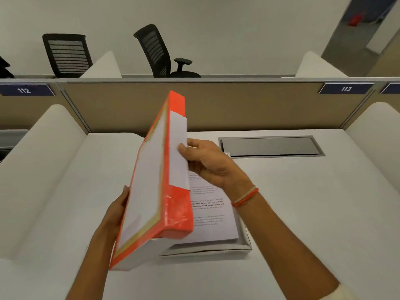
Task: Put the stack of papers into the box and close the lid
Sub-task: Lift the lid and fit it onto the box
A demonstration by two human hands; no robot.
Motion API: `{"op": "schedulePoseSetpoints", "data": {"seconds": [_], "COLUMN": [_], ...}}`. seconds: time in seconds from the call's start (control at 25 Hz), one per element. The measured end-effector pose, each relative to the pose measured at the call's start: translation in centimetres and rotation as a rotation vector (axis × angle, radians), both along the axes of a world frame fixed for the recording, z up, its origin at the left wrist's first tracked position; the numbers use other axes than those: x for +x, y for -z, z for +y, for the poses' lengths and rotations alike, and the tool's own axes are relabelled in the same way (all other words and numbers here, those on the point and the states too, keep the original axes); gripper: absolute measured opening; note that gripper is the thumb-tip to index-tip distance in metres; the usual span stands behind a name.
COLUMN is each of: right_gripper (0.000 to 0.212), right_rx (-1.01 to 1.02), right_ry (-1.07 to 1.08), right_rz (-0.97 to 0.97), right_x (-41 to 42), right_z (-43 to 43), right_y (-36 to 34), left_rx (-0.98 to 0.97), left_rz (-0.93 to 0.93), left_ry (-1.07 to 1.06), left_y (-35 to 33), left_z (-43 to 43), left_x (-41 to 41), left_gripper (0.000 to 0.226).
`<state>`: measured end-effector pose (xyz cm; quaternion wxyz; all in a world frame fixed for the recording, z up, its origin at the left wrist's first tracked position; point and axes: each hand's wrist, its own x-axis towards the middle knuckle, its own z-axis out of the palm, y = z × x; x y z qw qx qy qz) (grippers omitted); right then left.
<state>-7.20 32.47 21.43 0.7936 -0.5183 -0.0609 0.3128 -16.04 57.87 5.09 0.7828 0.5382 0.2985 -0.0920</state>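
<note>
Desk (303, 202): carries box (244, 245), papers (213, 219) inside. Lid (151, 180): orange, tilted up on left edge, long axis running away. Left hand (118, 210) holds its back; right hand (208, 162) pinches free edge, nearer the papers.

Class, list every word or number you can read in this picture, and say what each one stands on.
"112": blue sign on the left partition.
"113": blue sign on the right partition.
Printed text on the papers in the box: too blurred to read.
Orange lid: no readable text.
</note>
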Motion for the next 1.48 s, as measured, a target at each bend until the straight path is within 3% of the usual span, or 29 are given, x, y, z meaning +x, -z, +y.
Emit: {"op": "schedulePoseSetpoints", "data": {"seconds": [0.12, 0.24, 0.36, 0.48, 0.76, 1.48], "right_gripper": [0.049, 0.069, 0.063, 0.059, 0.061, 0.057], "right_rx": [-0.21, -0.677, -0.89, -1.003, -1.084, -1.107], "right_ry": [0.111, 0.191, 0.221, 0.262, 0.307, 0.275], "right_rz": [-0.028, -0.184, -0.322, -0.313, -0.225, -0.216], "right_x": [0.8, 0.5, 0.2, 0.0, -1.2, -0.4], "right_z": [-4.9, -7.8, -9.5, -10.8, -12.1, -12.2], "right_y": [2.7, 6.0, 10.1, 13.5, 18.9, 22.3], "left_rx": [0.168, 0.397, 0.607, 0.803, 1.007, 1.161], "left_rz": [-0.089, -0.187, -0.209, -0.208, -0.163, -0.126], "left_ry": [0.006, 0.071, 0.106, 0.172, 0.334, 0.37], "left_y": [-0.5, -1.1, -1.1, -0.1, 2.8, 5.5], "left_z": [-0.6, -2.5, -5.2, -6.7, -7.9, -7.9], "left_x": [0.4, 1.0, 1.8, 2.3, 3.9, 5.0], "left_gripper": [0.053, 0.049, 0.044, 0.051, 0.075, 0.058]}}
